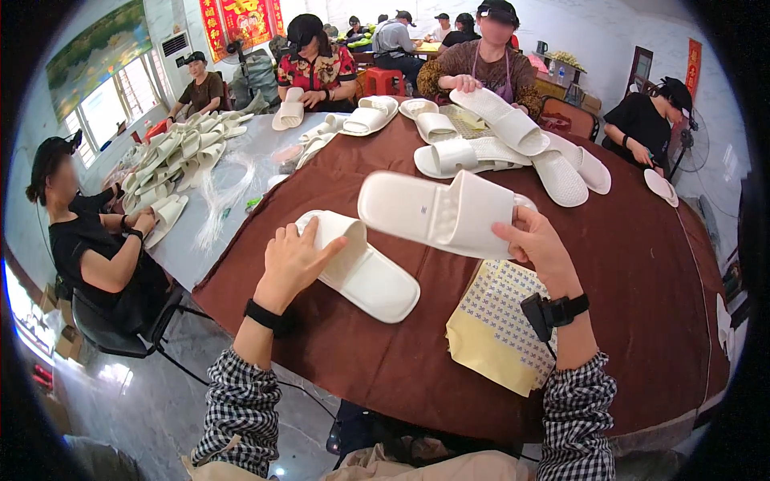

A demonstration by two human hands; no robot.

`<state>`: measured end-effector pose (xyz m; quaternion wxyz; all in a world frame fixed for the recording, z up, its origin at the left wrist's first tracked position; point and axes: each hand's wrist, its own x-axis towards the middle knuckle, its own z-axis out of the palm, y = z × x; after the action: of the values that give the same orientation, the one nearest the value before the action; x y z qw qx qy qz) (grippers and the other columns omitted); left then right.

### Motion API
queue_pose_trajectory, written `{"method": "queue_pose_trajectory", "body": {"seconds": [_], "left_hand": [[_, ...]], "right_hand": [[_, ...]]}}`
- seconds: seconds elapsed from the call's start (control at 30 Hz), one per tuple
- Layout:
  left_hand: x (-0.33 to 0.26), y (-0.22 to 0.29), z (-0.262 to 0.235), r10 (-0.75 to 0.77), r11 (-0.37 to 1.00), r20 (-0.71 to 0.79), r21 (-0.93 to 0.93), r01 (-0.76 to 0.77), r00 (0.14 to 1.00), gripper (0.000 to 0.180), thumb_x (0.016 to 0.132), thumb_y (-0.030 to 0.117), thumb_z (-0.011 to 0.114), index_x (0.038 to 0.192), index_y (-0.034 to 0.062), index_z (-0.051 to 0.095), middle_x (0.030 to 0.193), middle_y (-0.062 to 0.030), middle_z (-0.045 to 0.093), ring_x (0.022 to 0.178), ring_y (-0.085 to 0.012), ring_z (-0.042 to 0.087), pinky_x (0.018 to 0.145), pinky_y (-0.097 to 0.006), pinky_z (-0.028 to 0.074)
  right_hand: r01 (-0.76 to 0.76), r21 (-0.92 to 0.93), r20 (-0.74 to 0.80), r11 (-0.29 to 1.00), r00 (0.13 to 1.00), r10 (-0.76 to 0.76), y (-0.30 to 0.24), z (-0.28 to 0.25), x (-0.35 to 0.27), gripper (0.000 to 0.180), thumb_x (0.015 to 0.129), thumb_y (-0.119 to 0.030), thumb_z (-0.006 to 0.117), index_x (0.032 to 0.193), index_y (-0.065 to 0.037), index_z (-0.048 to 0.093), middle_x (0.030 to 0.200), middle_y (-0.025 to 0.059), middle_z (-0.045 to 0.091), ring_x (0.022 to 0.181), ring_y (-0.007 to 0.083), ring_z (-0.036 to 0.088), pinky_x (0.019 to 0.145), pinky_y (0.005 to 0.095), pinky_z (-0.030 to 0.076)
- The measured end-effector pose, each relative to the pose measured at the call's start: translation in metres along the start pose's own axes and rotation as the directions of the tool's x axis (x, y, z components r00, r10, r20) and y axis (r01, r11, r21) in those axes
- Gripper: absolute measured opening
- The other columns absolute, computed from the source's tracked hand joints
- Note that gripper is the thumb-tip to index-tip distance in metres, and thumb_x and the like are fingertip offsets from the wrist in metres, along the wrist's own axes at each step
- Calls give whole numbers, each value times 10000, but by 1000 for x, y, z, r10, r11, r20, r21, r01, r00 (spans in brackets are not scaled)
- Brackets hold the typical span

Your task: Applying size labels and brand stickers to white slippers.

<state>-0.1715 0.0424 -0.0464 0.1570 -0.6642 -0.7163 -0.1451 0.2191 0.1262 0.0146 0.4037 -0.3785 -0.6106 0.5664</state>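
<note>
My right hand (533,244) grips a white slipper (405,210) by its toe end, thumb on top of the strap, and holds it raised above the table. A small printed sticker (423,210) sits on its insole. On the brown cloth lies another white slipper (373,280), its heel toward me. My left hand (293,260) is on this slipper's strap, the thumb along its opening and the fingers over the far side. Below my right hand, yellow-backed sheets of small printed stickers (493,329) rest on the cloth, partly covered by my wrist.
Several white slippers (453,156) lie across the table's far side, and a heap of them (172,152) is at the left by a bundle of clear strands (220,192). Co-workers sit around the brown cloth (642,305); one across from me (497,64) handles a slipper.
</note>
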Motion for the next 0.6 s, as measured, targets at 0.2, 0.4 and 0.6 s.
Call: {"method": "queue_pose_trajectory", "body": {"seconds": [0.2, 0.4, 0.6], "left_hand": [[-6, -2, -10, -109, 993, 77, -36, 112, 991, 618, 1035, 587, 409, 1127, 19, 638, 819, -231, 710, 798, -404, 707, 692, -497, 546], [-8, -3, -14, -44, 914, 75, -401, 70, 996, 461, 1018, 409, 568, 1119, -27, 674, 810, -215, 718, 727, -360, 710, 679, -440, 553], [0, 13, -16, 68, 809, 44, -587, -30, 997, 310, 953, 276, 674, 1066, -13, 693, 907, -172, 686, 860, -327, 667, 765, -441, 530]], "right_hand": [[-49, -218, 88, 975, 994, 70, -7, 0, -4, 293, 926, -223, 748, 1025, 37, 657, 667, -21, 578, 474, 32, 448, 418, 209, 347], [-21, -440, -35, 898, 999, 6, 7, 8, -3, 283, 944, -213, 712, 981, 61, 652, 691, 60, 653, 477, 82, 573, 412, 237, 419], [-28, -369, 35, 929, 998, 44, 6, 21, -7, 254, 952, -184, 690, 929, 54, 604, 647, 66, 642, 477, 99, 595, 425, 256, 459]]}}
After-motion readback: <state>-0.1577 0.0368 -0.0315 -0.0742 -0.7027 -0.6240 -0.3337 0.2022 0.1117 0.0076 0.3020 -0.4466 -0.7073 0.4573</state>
